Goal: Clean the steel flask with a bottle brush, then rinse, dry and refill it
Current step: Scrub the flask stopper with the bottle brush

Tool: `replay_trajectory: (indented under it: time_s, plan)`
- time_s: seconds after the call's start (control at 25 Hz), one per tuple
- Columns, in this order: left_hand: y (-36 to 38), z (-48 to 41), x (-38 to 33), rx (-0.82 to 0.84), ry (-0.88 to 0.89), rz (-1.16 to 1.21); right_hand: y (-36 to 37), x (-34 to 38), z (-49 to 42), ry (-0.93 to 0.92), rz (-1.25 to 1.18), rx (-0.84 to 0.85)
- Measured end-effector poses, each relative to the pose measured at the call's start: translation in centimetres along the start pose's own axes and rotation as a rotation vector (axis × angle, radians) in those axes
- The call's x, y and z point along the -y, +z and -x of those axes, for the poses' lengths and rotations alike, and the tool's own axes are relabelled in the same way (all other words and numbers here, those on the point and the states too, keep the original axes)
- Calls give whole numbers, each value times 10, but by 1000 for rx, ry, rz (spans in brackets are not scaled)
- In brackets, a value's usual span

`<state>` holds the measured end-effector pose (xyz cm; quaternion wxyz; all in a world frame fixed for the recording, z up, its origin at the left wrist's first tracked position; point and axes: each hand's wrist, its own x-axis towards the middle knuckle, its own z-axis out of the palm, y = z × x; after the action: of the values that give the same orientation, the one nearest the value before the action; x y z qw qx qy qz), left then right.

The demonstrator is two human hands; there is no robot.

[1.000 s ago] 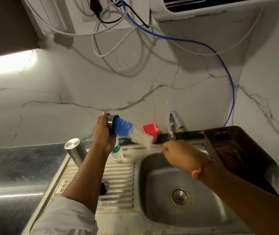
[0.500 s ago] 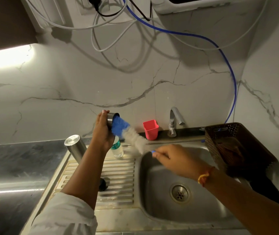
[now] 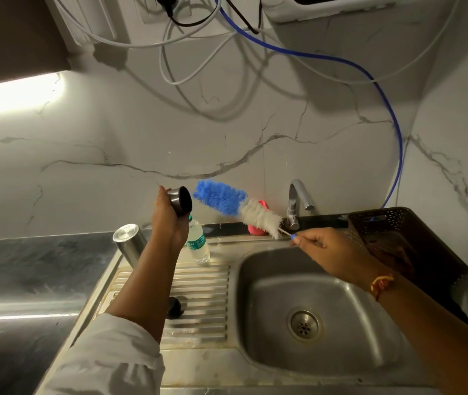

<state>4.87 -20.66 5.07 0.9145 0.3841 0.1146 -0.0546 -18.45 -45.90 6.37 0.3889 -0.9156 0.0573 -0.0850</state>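
The left hand [image 3: 170, 220] wraps around a small steel cup [image 3: 181, 201], its dark open mouth tilted toward the brush; the right hand [image 3: 325, 249] pinches the thin handle of the bottle brush [image 3: 238, 208], whose blue tip hangs just beside the cup's mouth, outside it; the steel flask [image 3: 130, 243] stands on the drainboard [image 3: 198, 295] behind the left forearm, near a plastic water bottle [image 3: 198, 243]; the sink [image 3: 326, 303] lies under the right hand.

Bottle label [image 3: 197, 243]: print illegible.
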Motion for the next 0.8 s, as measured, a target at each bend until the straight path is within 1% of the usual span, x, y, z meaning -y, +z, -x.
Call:
replay_trajectory:
  time_s: [0.08, 0.16, 0.28, 0.44, 0.56, 0.64, 0.8]
  plan:
    - [0, -2, 0, -20, -61, 190, 4, 0, 0, 3, -11, 11]
    - [1, 0, 3, -5, -112, 293, 15, 1, -2, 7, -57, 10]
    - [4, 6, 15, 16, -133, 236, 31, 6, -3, 52, -161, -41]
    - [6, 18, 24, 51, -121, 166, 41, 12, 2, 126, -275, -27]
    - [7, 25, 27, 63, -151, 159, 42, 15, 6, 160, -385, -48]
    - [9, 32, 31, 65, -157, 142, 44, 14, 10, 153, -381, -55]
    - [10, 36, 36, 94, -144, 62, 50, 5, 15, 97, -253, -89]
